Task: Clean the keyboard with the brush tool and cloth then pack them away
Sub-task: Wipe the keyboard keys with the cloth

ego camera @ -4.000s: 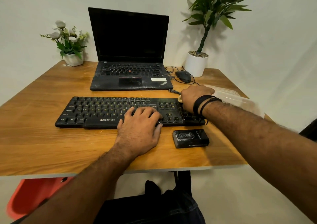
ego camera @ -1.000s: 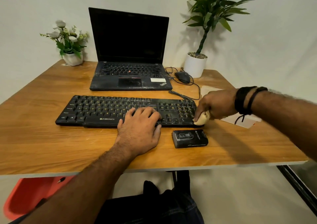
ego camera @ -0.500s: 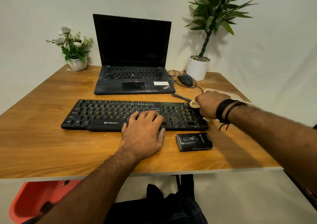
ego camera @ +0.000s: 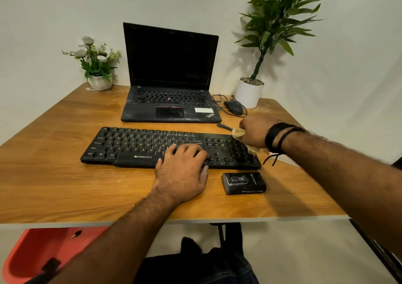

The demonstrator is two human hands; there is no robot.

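A black keyboard (ego camera: pixel 139 144) lies across the middle of the wooden desk (ego camera: pixel 54 175). My left hand (ego camera: pixel 185 168) rests flat on its lower middle keys, fingers spread, holding nothing. My right hand (ego camera: pixel 253 131) is closed on a bunched beige cloth (ego camera: pixel 238 132) at the keyboard's far right corner, over the number pad. A small black box (ego camera: pixel 243 183) lies in front of the keyboard's right end. No brush tool is visible.
An open black laptop (ego camera: pixel 170 107) stands behind the keyboard, with a wired mouse (ego camera: pixel 233 107) to its right. A tall plant in a white pot (ego camera: pixel 249 92) and a small flower pot (ego camera: pixel 100 81) stand at the back corners. A red chair (ego camera: pixel 32 255) sits lower left.
My right hand with the cloth moved from the keyboard's near right corner up to its far right corner. My left hand stayed put on the keys.
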